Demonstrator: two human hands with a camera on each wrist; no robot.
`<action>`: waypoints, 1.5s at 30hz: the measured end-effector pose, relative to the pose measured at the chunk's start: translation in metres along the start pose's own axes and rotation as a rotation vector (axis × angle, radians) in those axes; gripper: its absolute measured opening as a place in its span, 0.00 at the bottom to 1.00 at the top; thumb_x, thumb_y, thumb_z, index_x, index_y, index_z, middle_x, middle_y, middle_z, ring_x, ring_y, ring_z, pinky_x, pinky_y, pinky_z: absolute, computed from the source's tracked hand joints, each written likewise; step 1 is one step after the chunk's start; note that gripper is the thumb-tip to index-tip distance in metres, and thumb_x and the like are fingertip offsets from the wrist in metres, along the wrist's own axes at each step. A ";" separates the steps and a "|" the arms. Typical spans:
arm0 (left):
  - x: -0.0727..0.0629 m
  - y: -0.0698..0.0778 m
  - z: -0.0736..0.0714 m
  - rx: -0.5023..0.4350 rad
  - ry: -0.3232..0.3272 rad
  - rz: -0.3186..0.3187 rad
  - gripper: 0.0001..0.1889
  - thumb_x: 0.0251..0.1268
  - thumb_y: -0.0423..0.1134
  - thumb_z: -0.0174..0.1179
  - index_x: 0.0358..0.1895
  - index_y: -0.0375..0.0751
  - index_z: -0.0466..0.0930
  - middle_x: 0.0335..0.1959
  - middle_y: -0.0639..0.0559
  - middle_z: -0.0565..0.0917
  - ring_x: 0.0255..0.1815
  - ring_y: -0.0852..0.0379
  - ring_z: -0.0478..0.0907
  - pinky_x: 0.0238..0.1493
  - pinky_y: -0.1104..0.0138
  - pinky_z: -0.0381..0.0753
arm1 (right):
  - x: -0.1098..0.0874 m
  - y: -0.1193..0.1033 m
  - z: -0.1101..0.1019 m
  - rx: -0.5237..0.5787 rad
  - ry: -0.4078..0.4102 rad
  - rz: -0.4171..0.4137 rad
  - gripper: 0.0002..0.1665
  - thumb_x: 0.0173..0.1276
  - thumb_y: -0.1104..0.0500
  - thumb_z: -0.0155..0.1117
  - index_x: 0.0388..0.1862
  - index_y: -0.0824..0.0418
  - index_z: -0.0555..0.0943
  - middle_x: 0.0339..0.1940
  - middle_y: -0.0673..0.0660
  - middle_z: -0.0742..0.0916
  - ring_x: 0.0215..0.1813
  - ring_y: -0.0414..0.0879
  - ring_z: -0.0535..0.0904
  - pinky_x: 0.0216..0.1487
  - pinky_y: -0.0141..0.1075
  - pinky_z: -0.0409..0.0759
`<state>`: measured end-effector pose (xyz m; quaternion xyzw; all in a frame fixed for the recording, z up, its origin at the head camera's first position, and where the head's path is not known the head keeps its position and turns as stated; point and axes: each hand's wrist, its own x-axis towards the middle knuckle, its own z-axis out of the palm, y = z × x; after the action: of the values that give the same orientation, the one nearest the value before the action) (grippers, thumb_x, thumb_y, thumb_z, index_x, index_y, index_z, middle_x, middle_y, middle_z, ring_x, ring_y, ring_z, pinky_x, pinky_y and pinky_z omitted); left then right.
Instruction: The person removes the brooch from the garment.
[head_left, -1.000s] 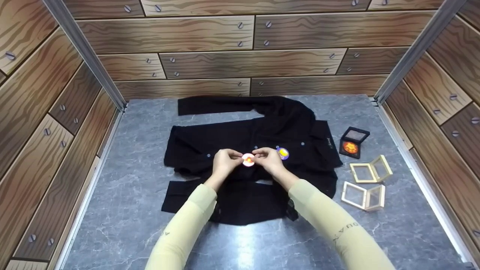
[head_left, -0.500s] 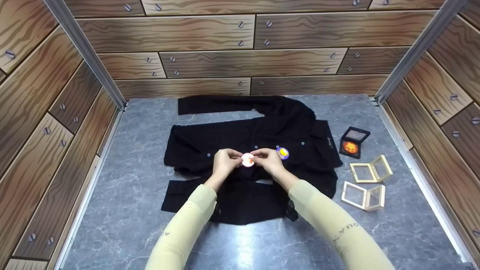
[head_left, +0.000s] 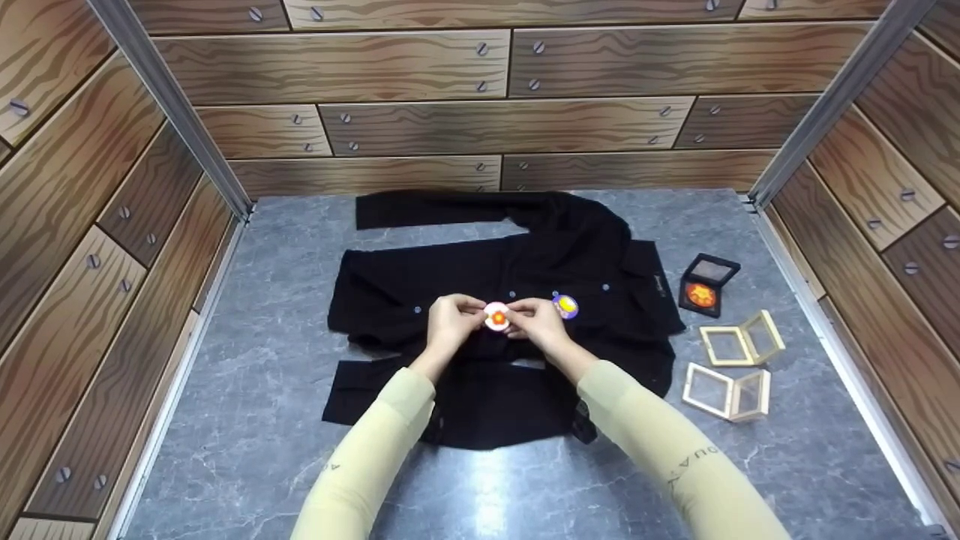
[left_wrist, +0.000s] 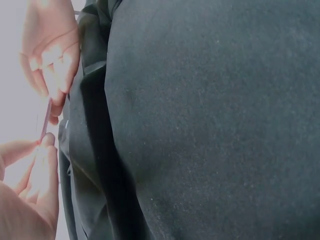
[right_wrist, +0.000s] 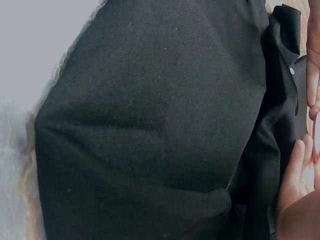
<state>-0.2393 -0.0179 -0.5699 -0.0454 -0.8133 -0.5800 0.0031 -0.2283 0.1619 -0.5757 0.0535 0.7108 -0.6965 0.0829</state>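
A round white badge with an orange-red flower-like centre [head_left: 496, 316] is held just over the black shirt [head_left: 442, 274]. My left hand [head_left: 453, 322] pinches its left edge between thumb and fingers. On the opposite edge, my right hand [head_left: 541, 324] pinches it too. In the left wrist view the badge [left_wrist: 45, 120] shows edge-on between the two hands; its back is hidden. A purple-and-yellow round badge [head_left: 567, 306] lies on the shirt just beyond the right hand. Both wrist views are mostly filled by black cloth.
Right of the shirt stand an open black case [head_left: 701, 285] with an orange round piece inside, an open yellow frame case [head_left: 742, 341] and an open cream frame case [head_left: 727, 394]. Wood-patterned walls [head_left: 480, 124] enclose the grey marbled surface [head_left: 262, 315] at the back and sides.
The badge has turned slightly, and its orange centre, partly covered or washed out half a second ago, shows clearly now. The right fingertips have shifted slightly; both hands keep their pinch.
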 end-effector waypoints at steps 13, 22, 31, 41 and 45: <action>-0.001 0.001 0.006 0.019 -0.009 -0.005 0.07 0.57 0.25 0.70 0.39 0.28 0.91 0.33 0.36 0.93 0.23 0.67 0.84 0.28 0.77 0.83 | -0.004 0.001 -0.003 0.040 0.038 0.006 0.18 0.74 0.72 0.65 0.56 0.86 0.79 0.27 0.55 0.91 0.21 0.35 0.85 0.27 0.27 0.86; -0.002 -0.001 0.007 0.011 -0.013 -0.006 0.07 0.57 0.24 0.69 0.39 0.27 0.91 0.32 0.35 0.93 0.22 0.68 0.82 0.27 0.78 0.82 | -0.005 0.004 -0.001 0.064 0.063 -0.009 0.14 0.74 0.74 0.64 0.51 0.87 0.79 0.22 0.51 0.89 0.20 0.35 0.85 0.26 0.26 0.85; -0.004 -0.001 0.010 -0.009 -0.018 0.002 0.07 0.57 0.24 0.70 0.39 0.27 0.91 0.32 0.35 0.92 0.23 0.65 0.85 0.28 0.77 0.83 | -0.008 0.007 -0.002 0.050 0.111 -0.021 0.16 0.74 0.73 0.65 0.53 0.87 0.80 0.28 0.59 0.91 0.21 0.35 0.84 0.27 0.26 0.85; -0.005 -0.002 0.016 -0.023 -0.043 -0.011 0.07 0.58 0.23 0.69 0.40 0.26 0.91 0.32 0.34 0.92 0.24 0.59 0.88 0.27 0.78 0.81 | -0.010 0.011 -0.007 0.038 0.134 -0.026 0.15 0.74 0.73 0.64 0.53 0.87 0.80 0.27 0.58 0.91 0.21 0.35 0.83 0.27 0.25 0.85; -0.005 -0.003 0.019 -0.032 -0.047 -0.002 0.07 0.58 0.24 0.68 0.39 0.26 0.91 0.32 0.34 0.92 0.25 0.58 0.88 0.27 0.78 0.82 | -0.010 0.013 -0.009 0.020 0.143 -0.026 0.15 0.74 0.73 0.64 0.52 0.86 0.81 0.29 0.60 0.91 0.22 0.35 0.83 0.28 0.25 0.85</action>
<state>-0.2333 -0.0014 -0.5791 -0.0584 -0.8037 -0.5919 -0.0172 -0.2160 0.1720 -0.5862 0.0947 0.7084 -0.6991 0.0221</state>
